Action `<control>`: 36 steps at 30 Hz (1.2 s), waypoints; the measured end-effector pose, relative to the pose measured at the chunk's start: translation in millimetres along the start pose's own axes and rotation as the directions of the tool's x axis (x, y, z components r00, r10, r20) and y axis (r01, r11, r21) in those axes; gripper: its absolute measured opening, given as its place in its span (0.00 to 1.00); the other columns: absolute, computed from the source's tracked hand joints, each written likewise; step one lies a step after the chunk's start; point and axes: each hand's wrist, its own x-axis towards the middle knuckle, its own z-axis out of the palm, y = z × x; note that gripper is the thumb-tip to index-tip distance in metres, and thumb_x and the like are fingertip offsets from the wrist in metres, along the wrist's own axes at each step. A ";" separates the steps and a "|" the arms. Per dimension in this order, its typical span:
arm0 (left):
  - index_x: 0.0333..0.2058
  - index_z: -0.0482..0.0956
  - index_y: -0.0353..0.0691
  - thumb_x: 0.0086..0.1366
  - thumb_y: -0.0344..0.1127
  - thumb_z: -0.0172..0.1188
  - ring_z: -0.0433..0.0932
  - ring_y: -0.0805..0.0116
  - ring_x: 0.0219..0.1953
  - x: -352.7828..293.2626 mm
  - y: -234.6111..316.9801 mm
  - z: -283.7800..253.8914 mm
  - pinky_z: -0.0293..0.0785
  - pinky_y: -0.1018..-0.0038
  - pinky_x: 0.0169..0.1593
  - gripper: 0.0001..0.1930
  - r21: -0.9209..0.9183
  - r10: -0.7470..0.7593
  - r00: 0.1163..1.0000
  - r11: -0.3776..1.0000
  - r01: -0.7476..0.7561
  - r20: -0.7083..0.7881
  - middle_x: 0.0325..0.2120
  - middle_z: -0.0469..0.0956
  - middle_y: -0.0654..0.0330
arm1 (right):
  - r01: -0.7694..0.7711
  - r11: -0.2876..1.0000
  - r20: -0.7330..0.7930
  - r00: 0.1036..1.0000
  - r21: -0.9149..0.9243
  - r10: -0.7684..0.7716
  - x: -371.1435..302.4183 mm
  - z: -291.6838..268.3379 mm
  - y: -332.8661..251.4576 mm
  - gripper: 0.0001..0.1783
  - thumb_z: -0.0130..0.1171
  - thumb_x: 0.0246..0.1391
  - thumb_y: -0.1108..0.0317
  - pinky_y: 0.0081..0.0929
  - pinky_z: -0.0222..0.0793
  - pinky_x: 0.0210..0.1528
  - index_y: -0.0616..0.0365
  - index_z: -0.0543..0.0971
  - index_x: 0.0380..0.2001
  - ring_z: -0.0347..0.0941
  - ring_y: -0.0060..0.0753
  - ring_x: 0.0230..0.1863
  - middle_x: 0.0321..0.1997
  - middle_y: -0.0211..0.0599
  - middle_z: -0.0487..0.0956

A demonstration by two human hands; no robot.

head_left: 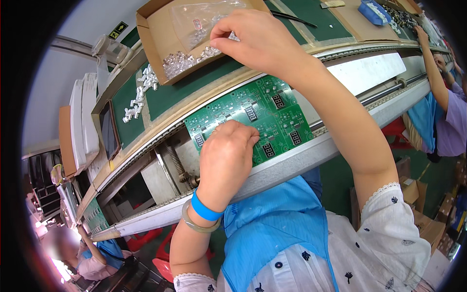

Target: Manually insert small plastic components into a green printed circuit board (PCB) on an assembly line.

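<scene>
A green circuit board [279,127] with several black digit displays lies across the rails of the line in front of me. My left hand [228,151] is over its left part, fingers bent and pressed together at the surface; whatever they hold is hidden. My right hand [258,41] reaches over a cardboard box [154,44], thumb and fingertips drawn together above the small clear parts [182,62] inside. Anything in that pinch is too small to make out. A clear plastic bag [194,22] with more such parts lies in the box.
White connectors [141,92] lie scattered on the green bench left of the box. Black tweezers [294,18] rest beyond my right hand. A blue bin [373,12] stands at the far right. Metal rails [292,160] run along the line. Co-workers sit at both ends.
</scene>
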 end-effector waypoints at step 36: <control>0.32 0.83 0.38 0.56 0.28 0.65 0.78 0.52 0.34 0.5 -0.2 -2.5 0.76 0.62 0.38 0.04 0.017 0.046 0.998 0.999 -0.047 0.048 0.28 0.79 0.54 | -0.026 1.000 0.031 0.999 0.007 0.026 9.2 3.2 5.3 0.12 0.59 0.53 0.61 0.37 0.72 0.39 0.58 0.83 0.33 0.79 0.44 0.36 0.31 0.40 0.82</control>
